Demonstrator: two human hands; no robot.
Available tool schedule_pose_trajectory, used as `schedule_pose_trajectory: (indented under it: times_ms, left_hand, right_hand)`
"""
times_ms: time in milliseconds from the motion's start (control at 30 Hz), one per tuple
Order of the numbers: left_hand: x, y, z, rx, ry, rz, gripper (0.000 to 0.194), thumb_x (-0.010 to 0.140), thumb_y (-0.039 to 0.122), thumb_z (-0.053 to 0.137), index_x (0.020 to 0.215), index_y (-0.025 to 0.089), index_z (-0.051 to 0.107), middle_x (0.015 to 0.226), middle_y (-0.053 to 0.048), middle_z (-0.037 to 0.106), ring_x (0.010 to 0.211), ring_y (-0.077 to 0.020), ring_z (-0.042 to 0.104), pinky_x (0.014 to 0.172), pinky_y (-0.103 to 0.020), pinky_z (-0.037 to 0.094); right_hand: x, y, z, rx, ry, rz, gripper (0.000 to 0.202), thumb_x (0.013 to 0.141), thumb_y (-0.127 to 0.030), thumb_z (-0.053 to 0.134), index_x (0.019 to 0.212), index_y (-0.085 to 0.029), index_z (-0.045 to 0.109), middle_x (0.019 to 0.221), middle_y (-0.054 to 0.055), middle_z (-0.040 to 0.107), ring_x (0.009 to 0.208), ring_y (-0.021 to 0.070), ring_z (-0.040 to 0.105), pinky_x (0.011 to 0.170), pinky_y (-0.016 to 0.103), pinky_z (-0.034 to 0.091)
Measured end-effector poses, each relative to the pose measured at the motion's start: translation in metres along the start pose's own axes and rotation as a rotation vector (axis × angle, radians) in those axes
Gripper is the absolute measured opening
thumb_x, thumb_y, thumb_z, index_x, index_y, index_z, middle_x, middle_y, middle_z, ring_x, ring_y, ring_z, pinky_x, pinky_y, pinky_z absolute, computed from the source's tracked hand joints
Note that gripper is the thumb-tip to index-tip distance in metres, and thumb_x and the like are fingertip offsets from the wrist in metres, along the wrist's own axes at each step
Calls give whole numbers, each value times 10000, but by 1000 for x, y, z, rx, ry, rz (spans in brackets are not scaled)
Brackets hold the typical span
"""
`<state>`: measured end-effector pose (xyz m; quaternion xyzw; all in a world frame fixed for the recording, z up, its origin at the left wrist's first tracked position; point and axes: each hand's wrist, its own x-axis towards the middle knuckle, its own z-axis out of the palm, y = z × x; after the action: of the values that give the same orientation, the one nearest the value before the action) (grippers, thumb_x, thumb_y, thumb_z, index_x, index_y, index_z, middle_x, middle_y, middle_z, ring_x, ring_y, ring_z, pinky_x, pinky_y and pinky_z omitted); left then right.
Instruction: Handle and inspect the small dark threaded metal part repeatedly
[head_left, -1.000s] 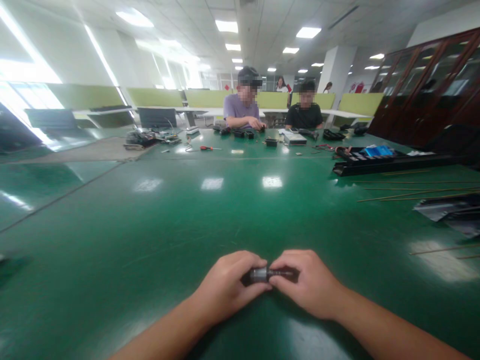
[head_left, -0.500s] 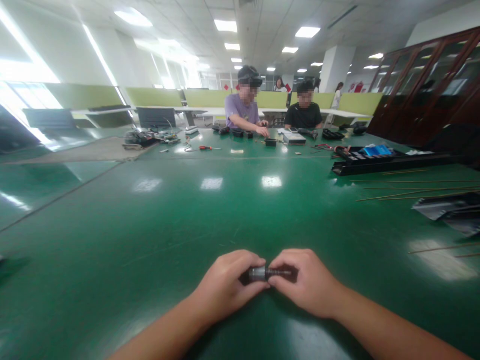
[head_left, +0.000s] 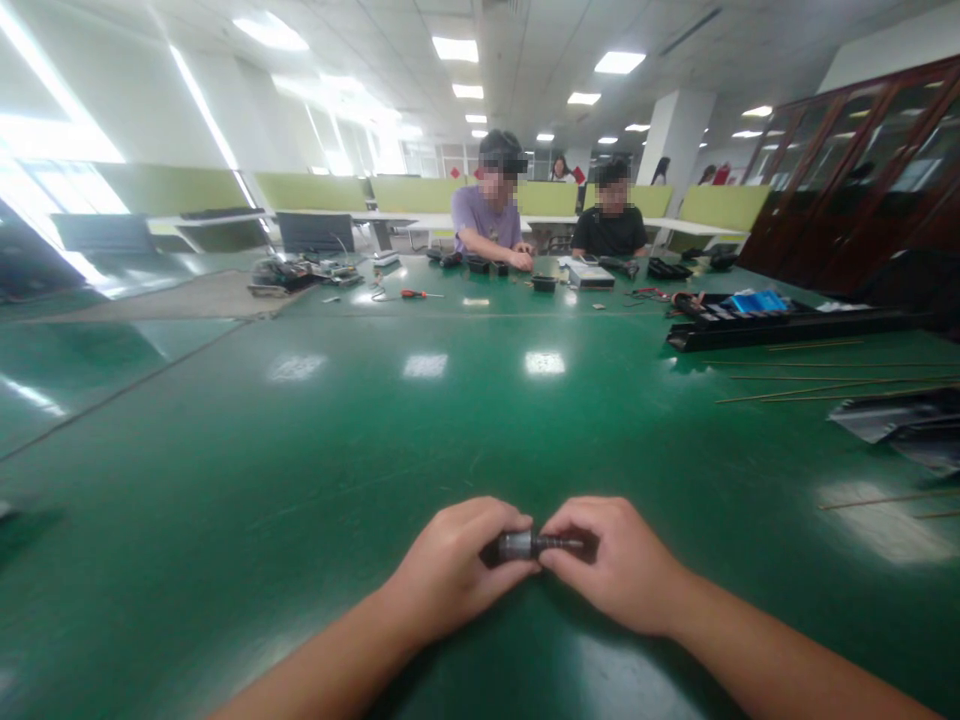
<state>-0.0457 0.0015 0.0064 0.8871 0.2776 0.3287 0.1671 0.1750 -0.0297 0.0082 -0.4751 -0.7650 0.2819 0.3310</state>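
Observation:
A small dark cylindrical part with a grey metallic band (head_left: pixel 517 545) and a thin ridged shaft lies level between my hands, low in the middle of the view. My left hand (head_left: pixel 457 558) is closed round its thicker left end, thumb and fingers on the grey band. On the other side, the thumb and fingers of my right hand (head_left: pixel 616 562) pinch it where the shaft begins, and the shaft points right into that palm. Fingertips of both hands nearly meet. The far left end of the part is hidden in my left hand.
Across the green table (head_left: pixel 360 420) sit two people, one in a purple shirt (head_left: pixel 487 218), one in black (head_left: pixel 609 232). An orange screwdriver (head_left: pixel 420 294), black parts and a white box (head_left: pixel 590 275) lie before them. Thin rods (head_left: pixel 832 380) and a long black tray (head_left: pixel 787 325) are at right.
The hands of the person in purple have drawn slightly together and back. My own hands keep their grip on the part with hardly any movement. The whole view has shifted very slightly.

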Motion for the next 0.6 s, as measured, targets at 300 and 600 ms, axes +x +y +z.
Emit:
schedule_pose_trajectory:
  times_ms: [300, 600]
  left_hand:
    - [0, 1, 0, -5, -2, 12, 205, 837, 260, 727, 1017, 186, 663, 893, -45, 722, 789, -158, 680, 702, -241, 527]
    - [0, 0, -1, -12, -7, 11, 210, 842, 255, 725, 1028, 187, 658, 895, -42, 716, 790, -157, 671, 714, -246, 521]
  right_hand:
    - [-1, -1, -1, 0, -5, 7, 17, 796, -209, 724, 797, -198, 737, 734, 1, 697, 673, 159, 612, 630, 269, 410]
    - [0, 0, 0, 0, -8, 3, 12, 799, -199, 719, 800, -196, 731, 739, -1, 700, 676, 155, 615, 628, 264, 407]
